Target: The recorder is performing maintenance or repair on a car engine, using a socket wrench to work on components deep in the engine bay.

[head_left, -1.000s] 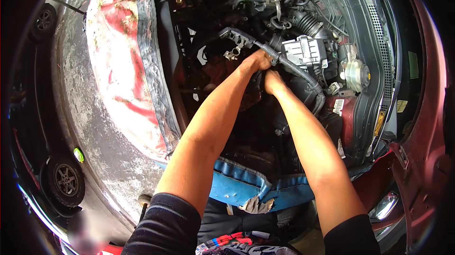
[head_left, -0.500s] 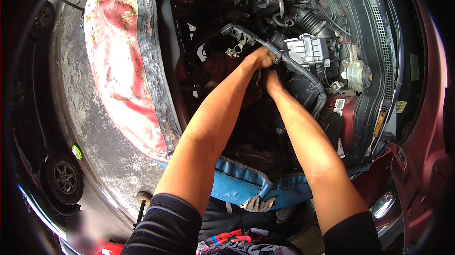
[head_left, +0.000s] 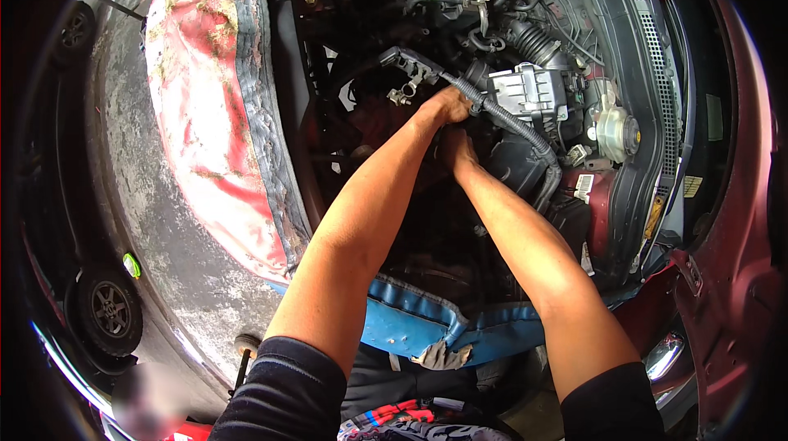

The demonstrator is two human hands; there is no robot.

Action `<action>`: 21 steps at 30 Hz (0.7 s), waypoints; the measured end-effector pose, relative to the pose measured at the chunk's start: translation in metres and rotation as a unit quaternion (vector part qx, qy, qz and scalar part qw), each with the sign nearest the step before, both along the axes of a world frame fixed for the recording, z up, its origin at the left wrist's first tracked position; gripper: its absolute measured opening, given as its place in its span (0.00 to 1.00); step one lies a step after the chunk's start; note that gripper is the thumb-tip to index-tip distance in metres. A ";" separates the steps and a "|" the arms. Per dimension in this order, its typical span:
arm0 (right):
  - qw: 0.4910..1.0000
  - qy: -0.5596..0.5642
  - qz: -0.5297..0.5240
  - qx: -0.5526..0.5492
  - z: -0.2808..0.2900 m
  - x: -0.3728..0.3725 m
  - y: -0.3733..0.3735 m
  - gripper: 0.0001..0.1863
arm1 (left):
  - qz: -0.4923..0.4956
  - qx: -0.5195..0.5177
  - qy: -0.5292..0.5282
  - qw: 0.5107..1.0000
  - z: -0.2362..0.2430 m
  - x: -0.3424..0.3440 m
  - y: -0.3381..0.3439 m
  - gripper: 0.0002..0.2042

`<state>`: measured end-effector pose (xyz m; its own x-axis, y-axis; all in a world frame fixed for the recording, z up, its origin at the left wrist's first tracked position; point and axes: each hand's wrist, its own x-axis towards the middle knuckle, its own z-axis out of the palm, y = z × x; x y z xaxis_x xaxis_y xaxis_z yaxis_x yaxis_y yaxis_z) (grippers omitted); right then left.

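Both hands are sunk into the engine bay, reached over its near edge. The left hand's fingers are lost beneath a corrugated cable loom; the right hand is held just nearer that edge, its fingers hidden in shadow. How far either is closed, or on what, cannot be told. The loom is slung past a grey box, its metal clamp left hanging. A blue cover is draped along the near edge, presumably so the paint is spared.
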<state>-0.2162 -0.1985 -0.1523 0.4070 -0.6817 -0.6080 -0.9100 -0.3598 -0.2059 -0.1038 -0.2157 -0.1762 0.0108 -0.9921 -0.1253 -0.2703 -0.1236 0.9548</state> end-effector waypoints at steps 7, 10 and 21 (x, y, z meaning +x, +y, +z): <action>0.999 0.001 -0.033 0.037 0.011 0.007 0.001 0.11 | 0.010 0.076 0.000 0.997 0.006 0.001 0.000 0.13; 0.999 0.033 -0.003 0.011 0.013 0.000 0.002 0.12 | -0.009 0.081 -0.013 0.997 0.010 -0.003 -0.002 0.13; 0.990 0.091 0.104 0.003 0.023 0.013 0.010 0.13 | -0.045 0.027 -0.086 0.995 0.007 0.005 0.000 0.13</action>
